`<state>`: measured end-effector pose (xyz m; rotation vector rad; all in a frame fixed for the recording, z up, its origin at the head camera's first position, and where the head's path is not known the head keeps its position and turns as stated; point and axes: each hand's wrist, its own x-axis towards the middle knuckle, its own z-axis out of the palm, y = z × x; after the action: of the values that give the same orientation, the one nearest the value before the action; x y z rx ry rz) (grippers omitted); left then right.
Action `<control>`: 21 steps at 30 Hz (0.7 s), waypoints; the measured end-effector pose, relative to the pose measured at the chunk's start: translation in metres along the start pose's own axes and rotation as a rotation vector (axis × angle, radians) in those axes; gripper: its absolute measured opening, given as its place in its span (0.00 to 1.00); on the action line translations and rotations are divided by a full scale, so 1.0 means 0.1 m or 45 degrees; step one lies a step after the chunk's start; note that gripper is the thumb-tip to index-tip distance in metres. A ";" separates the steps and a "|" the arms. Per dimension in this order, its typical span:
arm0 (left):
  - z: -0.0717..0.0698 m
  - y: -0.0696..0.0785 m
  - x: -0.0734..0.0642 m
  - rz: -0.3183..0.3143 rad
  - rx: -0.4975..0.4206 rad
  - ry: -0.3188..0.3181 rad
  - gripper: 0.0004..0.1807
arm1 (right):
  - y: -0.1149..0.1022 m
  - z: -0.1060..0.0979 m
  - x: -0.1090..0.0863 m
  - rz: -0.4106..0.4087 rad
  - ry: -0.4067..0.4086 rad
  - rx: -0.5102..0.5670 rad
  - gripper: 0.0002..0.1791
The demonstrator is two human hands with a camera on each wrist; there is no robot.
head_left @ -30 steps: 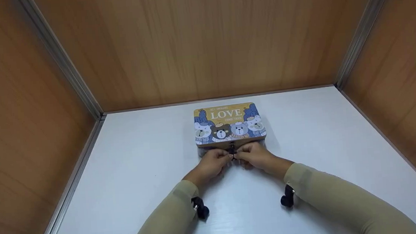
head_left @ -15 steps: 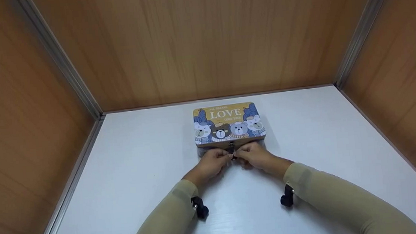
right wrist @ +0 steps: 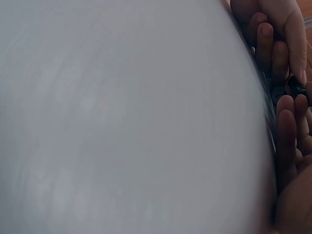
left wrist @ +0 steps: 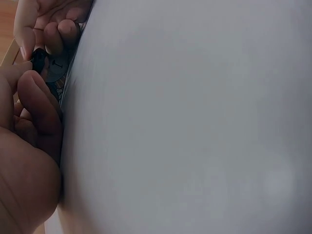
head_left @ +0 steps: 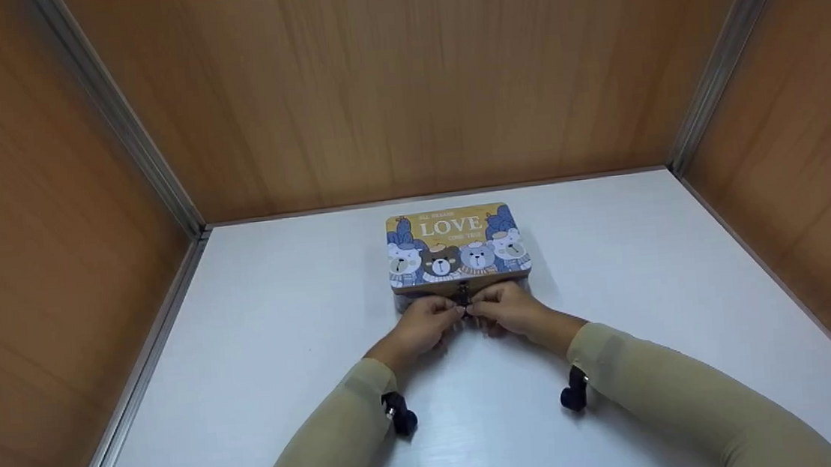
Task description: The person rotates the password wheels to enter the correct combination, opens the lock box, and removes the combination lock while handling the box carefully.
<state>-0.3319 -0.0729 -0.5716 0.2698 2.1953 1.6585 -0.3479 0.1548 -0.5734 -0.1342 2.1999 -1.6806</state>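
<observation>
We've got the box [head_left: 457, 249] sitting closed on the worktop [head_left: 301, 304], left hand [head_left: 421, 325] and right hand [head_left: 514, 309] both pinching the black clasp [head_left: 464, 297] at its front; work there looks unfinished, though whether it's fastened we can't tell.

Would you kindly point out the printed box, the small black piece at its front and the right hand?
Printed box [head_left: 458, 246]: head view, middle of the lid.
Small black piece [left wrist: 38, 59]: left wrist view, its visible surface.
Right hand [head_left: 512, 309]: head view, back of the hand.
</observation>
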 end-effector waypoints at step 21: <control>0.03 0.03 -0.01 -0.054 -0.097 0.034 0.13 | -0.01 0.00 -0.01 0.001 0.009 0.040 0.19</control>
<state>-0.3300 -0.0699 -0.5694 0.1799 2.1362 1.7276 -0.3471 0.1551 -0.5726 -0.1194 2.1770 -1.7170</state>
